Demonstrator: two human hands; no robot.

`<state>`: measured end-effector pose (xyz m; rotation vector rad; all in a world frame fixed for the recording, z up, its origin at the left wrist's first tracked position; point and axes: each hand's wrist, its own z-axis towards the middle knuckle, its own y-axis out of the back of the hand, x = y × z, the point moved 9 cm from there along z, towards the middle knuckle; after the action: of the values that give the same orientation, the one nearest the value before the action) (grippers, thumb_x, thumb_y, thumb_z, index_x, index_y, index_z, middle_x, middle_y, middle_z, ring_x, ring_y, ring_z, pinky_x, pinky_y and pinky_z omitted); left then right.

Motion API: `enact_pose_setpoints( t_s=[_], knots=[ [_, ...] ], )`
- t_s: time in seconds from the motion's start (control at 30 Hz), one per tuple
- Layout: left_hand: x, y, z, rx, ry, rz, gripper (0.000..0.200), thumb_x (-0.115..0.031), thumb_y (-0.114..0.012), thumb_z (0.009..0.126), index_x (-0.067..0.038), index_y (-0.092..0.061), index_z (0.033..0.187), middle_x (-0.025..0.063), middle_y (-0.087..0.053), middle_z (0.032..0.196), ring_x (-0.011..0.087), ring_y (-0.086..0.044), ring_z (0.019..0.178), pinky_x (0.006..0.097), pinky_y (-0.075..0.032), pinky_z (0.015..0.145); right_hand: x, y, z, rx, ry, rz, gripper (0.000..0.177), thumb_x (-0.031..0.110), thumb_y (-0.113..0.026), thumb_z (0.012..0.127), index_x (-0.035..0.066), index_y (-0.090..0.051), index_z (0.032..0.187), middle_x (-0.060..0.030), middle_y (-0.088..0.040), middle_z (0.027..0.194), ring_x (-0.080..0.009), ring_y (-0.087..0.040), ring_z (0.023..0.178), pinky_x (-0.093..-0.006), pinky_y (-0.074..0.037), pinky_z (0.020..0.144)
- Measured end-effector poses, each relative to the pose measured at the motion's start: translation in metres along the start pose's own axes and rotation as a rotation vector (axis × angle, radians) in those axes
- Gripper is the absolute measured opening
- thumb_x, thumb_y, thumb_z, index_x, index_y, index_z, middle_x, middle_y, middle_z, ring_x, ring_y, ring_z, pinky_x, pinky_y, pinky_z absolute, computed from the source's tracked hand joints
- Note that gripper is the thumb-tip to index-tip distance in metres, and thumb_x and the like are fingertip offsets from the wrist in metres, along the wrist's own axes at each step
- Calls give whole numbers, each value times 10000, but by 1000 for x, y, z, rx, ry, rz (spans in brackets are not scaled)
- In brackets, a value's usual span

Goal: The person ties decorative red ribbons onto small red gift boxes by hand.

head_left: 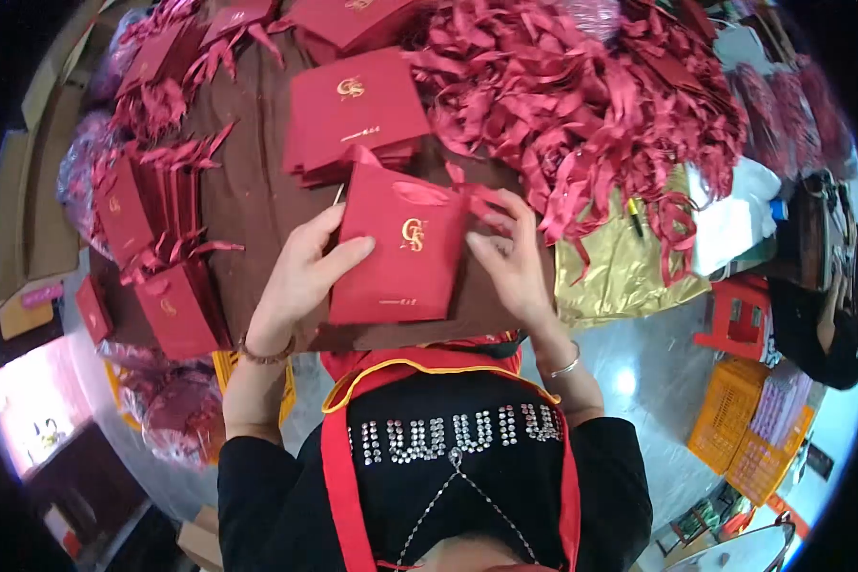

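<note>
The flat red paper gift bag [396,253] with a gold logo lies closed on the brown table cloth [248,200], so its inside is hidden. The left hand [300,281] clamps the bag's left edge, fingers spread across the front. The right hand [515,262] pinches the red ribbon handle [467,195] at its top corner. A stack of matching bags [353,110] lies just behind.
</note>
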<state>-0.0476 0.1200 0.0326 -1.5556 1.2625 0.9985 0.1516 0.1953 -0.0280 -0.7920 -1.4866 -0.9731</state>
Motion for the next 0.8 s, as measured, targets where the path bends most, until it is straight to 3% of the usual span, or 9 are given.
enact_pose_setpoints(
  t_s=[0.07,0.13,0.23,0.33,0.4,0.6,0.67,0.73,0.8],
  knots=[
    [-23,-10,0,48,-114,307,386,-157,-589,875,35,-523,1204,84,-627,1049,164,-584,954,296,-455,846,18,-25,-17,177,7,22,685,108,-597,864,75,-206,1425,-89,-277,1406,-192,-433,1156,-325,-446,885],
    [-40,-43,-6,109,-344,645,426,-190,-594,863,21,-510,1224,156,-622,1055,295,-604,957,339,-459,851,30,-58,-39,407,-74,619,706,354,-495,937,124,-93,1470,-75,-154,1506,-247,-306,1309,-369,-322,1039],
    [-21,-102,-11,159,-580,1118,420,-280,-609,837,-24,-565,1167,171,-552,1179,329,-524,1066,442,-380,907,-3,-68,-56,345,-539,1327,461,379,-377,986,242,-271,1414,-15,-374,1397,-191,-409,1240,-393,-411,983],
    [-5,-123,-18,176,-669,1018,354,-199,-617,821,-49,-582,1140,144,-565,1159,311,-522,1039,418,-375,890,-49,-48,-44,248,-668,1210,384,284,-474,959,122,-422,1303,-67,-543,1185,-200,-536,1086,-369,-466,914],
    [18,-112,-13,243,-610,875,355,-189,-635,808,-58,-587,1134,142,-567,1150,318,-518,1052,409,-386,884,-50,-33,-47,162,-641,1040,407,192,-503,943,64,-406,1316,-89,-525,1248,-203,-544,1107,-361,-451,942],
    [27,-32,10,-259,-489,1003,495,-220,-637,816,-72,-478,1260,151,-485,1224,359,-474,1078,429,-391,888,-60,-15,-70,128,-706,977,443,147,-515,932,56,-375,1343,-87,-495,1301,-208,-498,1180,-363,-415,993],
    [31,-29,9,-277,-490,992,512,-162,-646,813,-66,-461,1281,138,-505,1167,312,-510,981,389,-424,837,-55,-16,-70,159,-676,985,458,156,-529,927,49,-374,1344,-72,-493,1304,-213,-496,1183,-345,-410,989],
    [57,-21,17,-158,-140,586,512,-86,-652,813,-40,-461,1286,110,-527,1108,192,-535,901,290,-459,774,-50,-18,-70,188,-628,880,463,141,-513,932,34,-355,1354,-92,-475,1317,-208,-485,1195,-350,-407,990],
    [66,-16,20,-173,-206,634,504,-51,-656,804,-45,-475,1275,85,-524,1022,132,-506,759,247,-454,666,-48,-14,-70,219,-581,770,469,127,-498,937,19,-336,1364,-112,-458,1331,-204,-473,1207,-354,-405,990]
  ],
)
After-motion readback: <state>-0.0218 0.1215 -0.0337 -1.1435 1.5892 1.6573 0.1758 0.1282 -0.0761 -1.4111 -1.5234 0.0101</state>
